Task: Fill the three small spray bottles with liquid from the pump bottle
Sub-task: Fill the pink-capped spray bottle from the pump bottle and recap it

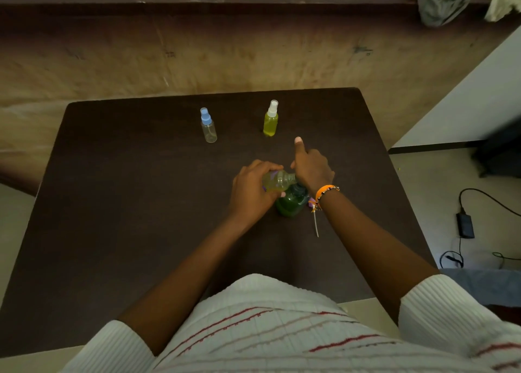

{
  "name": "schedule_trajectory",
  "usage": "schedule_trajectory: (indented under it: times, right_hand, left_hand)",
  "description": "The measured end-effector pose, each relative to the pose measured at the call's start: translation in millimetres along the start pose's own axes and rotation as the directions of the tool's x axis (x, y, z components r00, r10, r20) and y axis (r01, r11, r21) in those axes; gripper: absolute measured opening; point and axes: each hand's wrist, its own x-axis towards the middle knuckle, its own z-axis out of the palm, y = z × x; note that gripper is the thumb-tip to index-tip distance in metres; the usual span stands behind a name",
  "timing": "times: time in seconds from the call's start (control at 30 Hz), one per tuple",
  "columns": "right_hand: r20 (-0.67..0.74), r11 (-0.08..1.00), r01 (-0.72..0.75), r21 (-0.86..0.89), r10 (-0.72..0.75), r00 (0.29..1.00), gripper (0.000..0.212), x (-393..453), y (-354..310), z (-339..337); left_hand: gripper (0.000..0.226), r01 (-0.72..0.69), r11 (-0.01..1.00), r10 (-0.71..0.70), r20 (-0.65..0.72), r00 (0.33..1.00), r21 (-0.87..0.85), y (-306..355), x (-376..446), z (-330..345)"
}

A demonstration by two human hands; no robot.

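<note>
A green pump bottle stands on the dark table near its middle. My right hand covers the pump head, index finger stretched forward; the pump itself is hidden under it. My left hand grips a small spray bottle, tilted on its side with its open mouth at the pump, partly filled with yellow liquid. Its purple-trimmed sprayer cap with dip tube lies on the table beside the pump bottle. Farther back stand a clear bottle with a blue cap and a yellow-filled bottle with a white cap.
The table's far edge meets a brown wall. To the right, on the floor, lie a black power adapter and cables. Cloths hang on the ledge at top right.
</note>
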Motion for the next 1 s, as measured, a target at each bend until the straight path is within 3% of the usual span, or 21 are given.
schedule_trajectory:
  times: [0.2,0.53,0.8,1.0]
  right_hand:
    - [0.124,1.000,-0.008,-0.010,0.009,0.992,0.084,4,-1,0]
    - [-0.054,1.000,0.000,-0.008,0.000,0.999,0.076,2,-2,3]
    - [0.116,0.997,0.023,-0.069,-0.015,0.993,0.083,-3,-6,-4]
    - [-0.075,0.998,0.036,-0.060,-0.041,0.996,0.072,-11,-6,-8]
  left_hand:
    - [0.049,-0.021,0.999,0.020,-0.015,1.000,-0.036,2,0,-2]
    - [0.050,0.002,0.999,-0.002,0.016,1.000,-0.033,-2,0,2]
    - [0.050,-0.023,0.998,0.023,-0.003,1.000,-0.067,0,0,-1]
    - [0.051,0.015,0.999,-0.014,0.023,1.000,-0.051,-3,0,3]
